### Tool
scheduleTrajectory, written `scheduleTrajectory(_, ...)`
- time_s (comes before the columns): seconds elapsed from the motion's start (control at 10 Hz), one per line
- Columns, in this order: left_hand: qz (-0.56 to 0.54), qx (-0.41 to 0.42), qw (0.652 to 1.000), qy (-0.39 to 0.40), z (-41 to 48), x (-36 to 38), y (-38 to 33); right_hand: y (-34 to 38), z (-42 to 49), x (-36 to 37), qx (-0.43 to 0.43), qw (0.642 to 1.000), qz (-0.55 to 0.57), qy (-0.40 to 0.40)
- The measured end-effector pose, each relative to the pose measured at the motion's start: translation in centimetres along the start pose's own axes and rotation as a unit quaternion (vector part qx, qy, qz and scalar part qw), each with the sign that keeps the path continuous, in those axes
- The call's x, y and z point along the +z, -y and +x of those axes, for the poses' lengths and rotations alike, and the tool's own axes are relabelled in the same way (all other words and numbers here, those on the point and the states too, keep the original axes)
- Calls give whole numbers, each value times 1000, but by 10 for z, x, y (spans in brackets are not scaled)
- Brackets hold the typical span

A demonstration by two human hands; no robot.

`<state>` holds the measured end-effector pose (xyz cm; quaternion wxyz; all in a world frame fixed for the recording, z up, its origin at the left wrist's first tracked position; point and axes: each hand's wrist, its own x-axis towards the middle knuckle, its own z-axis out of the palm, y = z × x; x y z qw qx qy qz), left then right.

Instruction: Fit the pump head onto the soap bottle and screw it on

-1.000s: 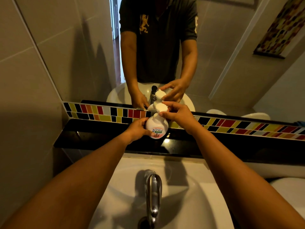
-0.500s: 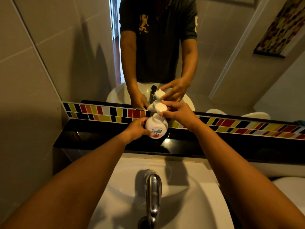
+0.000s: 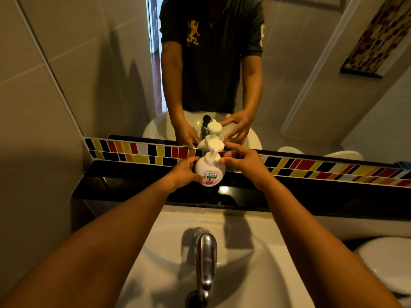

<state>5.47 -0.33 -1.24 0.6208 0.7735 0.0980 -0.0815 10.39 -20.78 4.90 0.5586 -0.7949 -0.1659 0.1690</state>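
Note:
A round white soap bottle [image 3: 210,171] with a pink and green label stands upright on the black ledge [image 3: 124,181] under the mirror. The white pump head [image 3: 215,146] sits on its neck. My left hand [image 3: 184,172] wraps the bottle's left side. My right hand [image 3: 241,160] is just right of the pump, its fingers spread; the thumb tip touches the collar and the index tip is near the pump top. The mirror above repeats the bottle and both hands.
A chrome tap [image 3: 205,263] rises from the white sink [image 3: 255,252] directly below the ledge. A strip of coloured tiles [image 3: 311,167] runs behind the ledge. A tiled wall [image 3: 33,130] closes the left side. A white rounded object [image 3: 387,263] lies at the right edge.
My right hand has come off the pump head, sliding right and down with fingers opening, so the whole pump top now shows. The bottle and my left hand have stayed in place.

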Motion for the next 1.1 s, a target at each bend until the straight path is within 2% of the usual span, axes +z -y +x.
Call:
scheduleTrajectory(0.2, -26, 11, 999, -28, -5, 2, 5, -46, -13, 11, 61, 996, 39, -49)
scheduleTrajectory(0.5, -75, 10, 994, -83, -10, 3, 18, -63, -9, 32, 50, 997, 37, -46)
scheduleTrajectory(1.1, -66, 1, 995, -79, -9, 4, 12, -70, 0, 36, 60, 994, 50, -72)
